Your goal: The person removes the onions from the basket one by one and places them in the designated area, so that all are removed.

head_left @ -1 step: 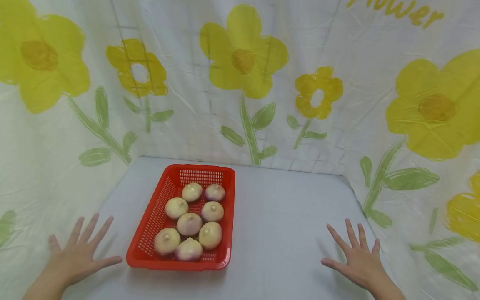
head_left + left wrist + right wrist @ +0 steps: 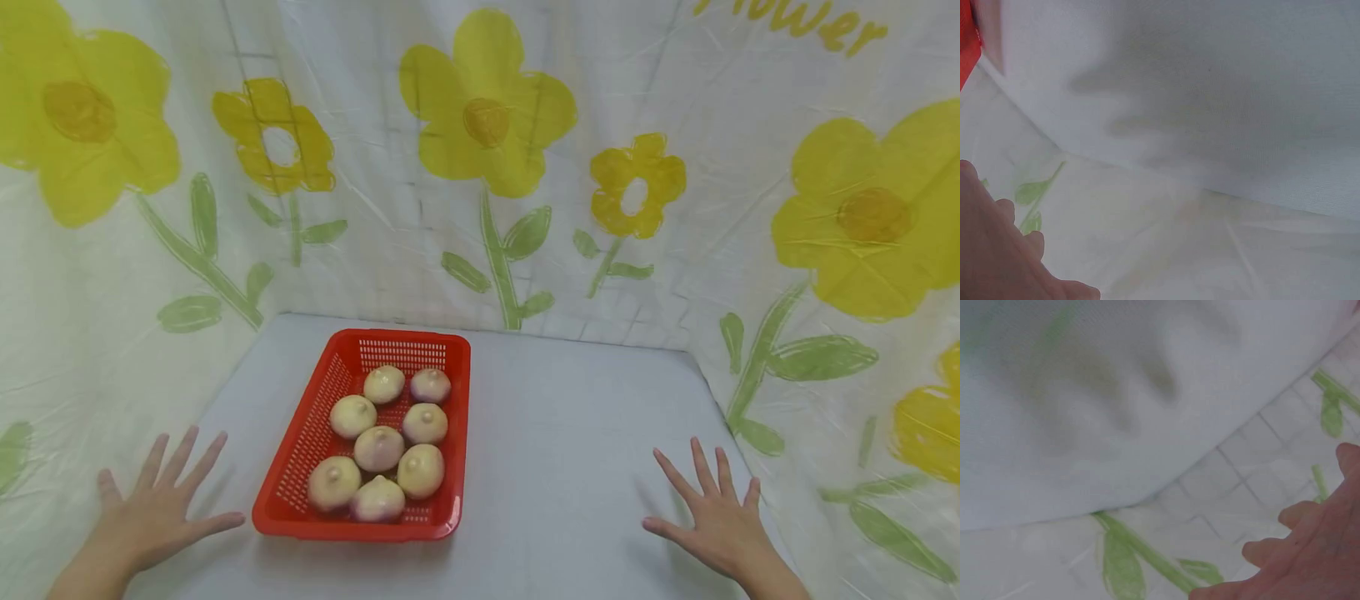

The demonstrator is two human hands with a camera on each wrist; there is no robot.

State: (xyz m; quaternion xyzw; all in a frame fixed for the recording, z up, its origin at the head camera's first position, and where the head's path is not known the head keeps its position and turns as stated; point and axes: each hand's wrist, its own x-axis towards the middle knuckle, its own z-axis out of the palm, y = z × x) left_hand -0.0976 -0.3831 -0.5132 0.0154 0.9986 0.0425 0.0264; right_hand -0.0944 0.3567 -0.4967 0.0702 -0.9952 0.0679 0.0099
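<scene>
Near side: left hand and right hand spread wide, fingers splayed, holding nothing; left thumb near but apart from the basket's near left corner, right hand well apart. They seem to hover over the table, though the wrist views are too dim to judge height. Red basket sits left of middle, all eight pale bulbs inside. No handling under way; reads as a pause, either nothing begun or everything put back, nothing loose outside to deal with. Room: wide stretch right of basket, narrower strip left; raised basket walls to get over. Far: table edge just beyond basket, then flowered curtain.
</scene>
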